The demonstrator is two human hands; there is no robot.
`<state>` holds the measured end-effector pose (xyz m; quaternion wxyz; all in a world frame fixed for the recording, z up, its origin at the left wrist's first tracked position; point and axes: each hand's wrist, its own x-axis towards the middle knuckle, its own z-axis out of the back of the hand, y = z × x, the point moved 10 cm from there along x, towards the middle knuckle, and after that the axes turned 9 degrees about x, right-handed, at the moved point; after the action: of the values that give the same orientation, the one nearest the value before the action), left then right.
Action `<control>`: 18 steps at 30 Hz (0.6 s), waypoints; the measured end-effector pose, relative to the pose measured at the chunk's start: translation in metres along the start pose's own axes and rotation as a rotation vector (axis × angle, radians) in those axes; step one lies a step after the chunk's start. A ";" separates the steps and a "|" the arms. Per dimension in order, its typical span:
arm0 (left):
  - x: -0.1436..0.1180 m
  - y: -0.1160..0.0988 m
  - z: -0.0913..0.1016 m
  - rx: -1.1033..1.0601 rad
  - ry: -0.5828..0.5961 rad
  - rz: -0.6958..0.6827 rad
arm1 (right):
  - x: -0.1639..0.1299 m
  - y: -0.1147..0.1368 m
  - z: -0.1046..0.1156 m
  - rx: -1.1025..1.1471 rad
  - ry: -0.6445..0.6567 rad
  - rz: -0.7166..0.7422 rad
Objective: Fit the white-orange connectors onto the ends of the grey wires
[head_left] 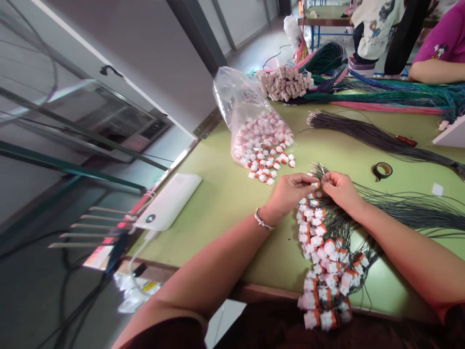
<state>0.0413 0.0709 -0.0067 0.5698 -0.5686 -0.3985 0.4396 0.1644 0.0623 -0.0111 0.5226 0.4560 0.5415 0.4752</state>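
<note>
My left hand (290, 191) and my right hand (339, 188) meet over the green table (225, 194), fingertips pinched together around a small white and red connector (317, 184). The right hand's fingers also pinch thin dark wires (417, 208) that fan out to the right. Below the hands a string of wired white and red connectors (321, 257) runs down to the table's near edge. A clear plastic bag (254, 121) spills loose connectors (271, 167) just beyond my left hand.
A white power bank (169, 201) with a cable lies at the left edge. A tape roll (382, 170) and a dark wire bundle (374, 138) lie right. Coloured wire bundles (381, 92), another connector bunch (285, 83) and another person's arm (436, 70) are at the back.
</note>
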 end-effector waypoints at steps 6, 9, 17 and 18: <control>-0.005 -0.018 -0.004 0.136 0.107 -0.053 | 0.000 0.004 -0.001 0.010 0.047 0.032; -0.023 -0.052 -0.025 0.312 0.506 -0.214 | 0.000 0.010 0.005 0.099 0.018 0.064; 0.022 -0.059 0.051 0.847 -0.096 -0.407 | 0.001 0.003 0.007 0.244 -0.016 -0.013; 0.028 -0.051 0.051 0.960 -0.108 -0.417 | 0.001 0.003 0.008 0.252 -0.018 -0.007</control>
<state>0.0036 0.1147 0.0442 0.8202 -0.1286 -0.2855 0.4788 0.1719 0.0641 -0.0080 0.4676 0.5203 0.5938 0.3975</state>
